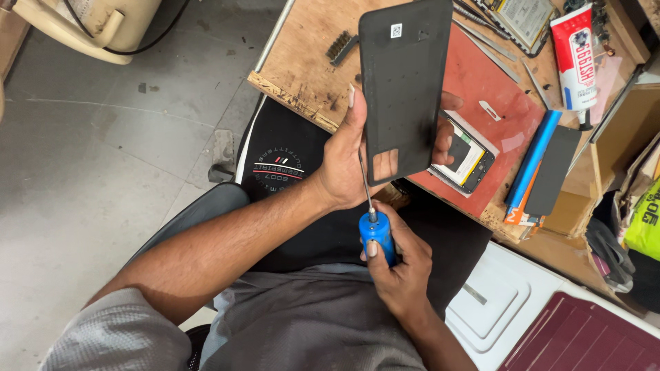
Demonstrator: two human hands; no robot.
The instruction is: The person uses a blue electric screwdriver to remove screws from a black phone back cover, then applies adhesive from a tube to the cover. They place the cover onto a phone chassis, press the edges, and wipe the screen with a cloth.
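My left hand (347,161) holds a dark phone back cover (404,82) upright over the bench edge, thumb on its left side and fingers wrapped behind the right side. My right hand (399,264) grips a screwdriver by its blue handle (378,235). The thin metal shaft (364,182) points up toward the lower left edge of the cover. An opened phone body (467,159) with its battery showing lies on a red mat (491,117) just behind the cover.
The wooden bench (302,55) carries a glue tube (575,55), tweezers (491,55), a blue bar (531,161), a black slab (553,172) and another opened phone (522,20). White and maroon plastic lids (550,316) lie lower right. Grey floor lies at left.
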